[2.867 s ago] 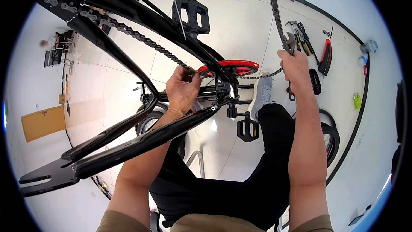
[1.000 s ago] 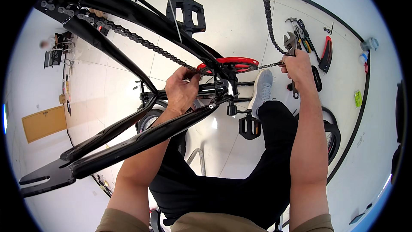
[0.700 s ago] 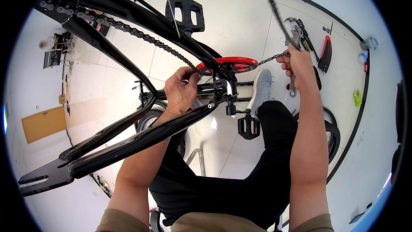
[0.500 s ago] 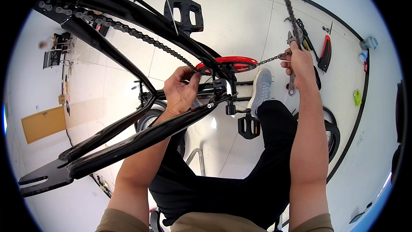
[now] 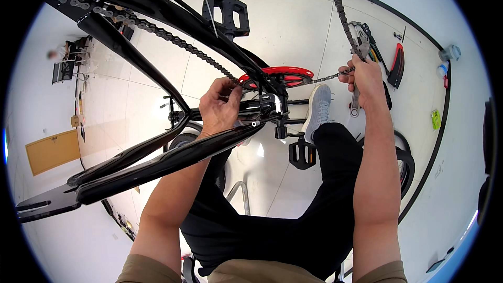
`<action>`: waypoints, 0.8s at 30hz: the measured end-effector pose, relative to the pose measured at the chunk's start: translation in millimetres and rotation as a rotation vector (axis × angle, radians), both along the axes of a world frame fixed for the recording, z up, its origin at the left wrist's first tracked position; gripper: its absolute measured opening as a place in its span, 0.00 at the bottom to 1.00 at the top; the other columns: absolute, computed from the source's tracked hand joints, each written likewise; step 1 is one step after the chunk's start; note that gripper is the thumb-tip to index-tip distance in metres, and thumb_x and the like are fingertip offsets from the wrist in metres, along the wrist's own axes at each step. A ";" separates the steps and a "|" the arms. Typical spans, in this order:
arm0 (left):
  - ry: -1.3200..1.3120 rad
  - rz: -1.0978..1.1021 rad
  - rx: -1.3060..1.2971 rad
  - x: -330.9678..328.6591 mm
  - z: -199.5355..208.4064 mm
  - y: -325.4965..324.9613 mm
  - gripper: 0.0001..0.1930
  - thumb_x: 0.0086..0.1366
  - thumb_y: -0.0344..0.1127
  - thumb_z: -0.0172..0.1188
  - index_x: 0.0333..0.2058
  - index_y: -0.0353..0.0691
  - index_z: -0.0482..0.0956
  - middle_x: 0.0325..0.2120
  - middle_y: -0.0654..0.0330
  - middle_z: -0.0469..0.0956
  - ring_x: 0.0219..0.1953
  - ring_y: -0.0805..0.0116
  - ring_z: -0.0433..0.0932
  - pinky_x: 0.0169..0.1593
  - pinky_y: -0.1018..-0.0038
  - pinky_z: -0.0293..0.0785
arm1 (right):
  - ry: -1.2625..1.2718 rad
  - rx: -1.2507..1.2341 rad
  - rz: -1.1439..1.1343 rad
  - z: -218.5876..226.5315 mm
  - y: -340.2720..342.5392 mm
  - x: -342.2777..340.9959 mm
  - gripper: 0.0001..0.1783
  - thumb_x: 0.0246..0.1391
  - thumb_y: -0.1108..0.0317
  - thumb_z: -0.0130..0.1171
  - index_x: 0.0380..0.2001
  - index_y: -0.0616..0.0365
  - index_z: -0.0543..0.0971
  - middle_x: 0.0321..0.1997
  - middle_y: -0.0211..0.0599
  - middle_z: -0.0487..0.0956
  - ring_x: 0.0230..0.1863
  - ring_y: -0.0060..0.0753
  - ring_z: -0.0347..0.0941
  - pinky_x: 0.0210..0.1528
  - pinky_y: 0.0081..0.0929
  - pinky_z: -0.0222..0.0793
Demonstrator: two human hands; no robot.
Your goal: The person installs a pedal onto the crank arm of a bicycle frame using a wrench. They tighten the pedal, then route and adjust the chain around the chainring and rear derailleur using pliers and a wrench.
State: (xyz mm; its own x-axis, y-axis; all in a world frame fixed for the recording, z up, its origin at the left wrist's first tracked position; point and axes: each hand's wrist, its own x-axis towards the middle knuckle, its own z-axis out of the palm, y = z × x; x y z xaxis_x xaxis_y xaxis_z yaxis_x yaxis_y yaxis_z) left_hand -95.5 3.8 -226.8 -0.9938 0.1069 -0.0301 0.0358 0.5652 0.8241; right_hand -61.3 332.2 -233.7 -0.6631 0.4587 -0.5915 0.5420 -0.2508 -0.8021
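A black bicycle frame (image 5: 167,169) lies tilted across the left half, with a red-and-black chainring (image 5: 287,71) near the middle. The bicycle chain (image 5: 178,45) runs from the frame's upper left end to the chainring's left edge. There my left hand (image 5: 220,106) is closed, thumb and fingers pinching at the chain; the fingertips partly hide the links. To the right of the chainring, my right hand (image 5: 367,79) grips an adjustable wrench (image 5: 355,101), its ring end pointing down. The chain's stretch from the chainring also reaches these fingers, and another length rises from them toward the top edge.
Black pedals sit above (image 5: 226,17) and below (image 5: 302,155) the chainring. My grey shoe (image 5: 318,106) is right beside the crank. Tools and a red-and-black saw-like piece (image 5: 397,65) lie on the floor at right. A wheel (image 5: 406,165) shows behind my right forearm.
The frame's lower left end has shifted slightly up and left. The raised chain length at upper right has swung left. My right hand has moved slightly; both hands keep their hold.
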 end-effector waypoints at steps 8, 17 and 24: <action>0.032 -0.021 0.073 -2.0 -5.9 -5.9 0.04 0.68 0.25 0.63 0.41 0.34 0.80 0.28 0.63 0.80 0.31 0.78 0.76 0.37 0.80 0.74 | -0.001 0.002 0.024 -2.3 -0.4 -1.5 0.16 0.72 0.59 0.46 0.41 0.64 0.72 0.36 0.44 0.82 0.27 0.24 0.79 0.22 0.21 0.64; -0.036 -0.010 0.252 -3.4 -12.1 -11.6 0.04 0.68 0.24 0.63 0.41 0.33 0.82 0.31 0.64 0.81 0.32 0.77 0.77 0.38 0.81 0.75 | 0.004 0.005 0.030 -2.6 0.7 0.7 0.15 0.72 0.59 0.47 0.41 0.62 0.72 0.35 0.43 0.82 0.28 0.25 0.80 0.22 0.21 0.63; -0.038 0.070 0.297 0.5 -6.7 -5.0 0.05 0.66 0.23 0.66 0.41 0.32 0.85 0.31 0.61 0.84 0.31 0.76 0.80 0.37 0.81 0.77 | 0.006 -0.005 0.000 0.4 1.2 1.6 0.15 0.70 0.65 0.44 0.42 0.69 0.72 0.36 0.47 0.81 0.25 0.25 0.79 0.20 0.21 0.64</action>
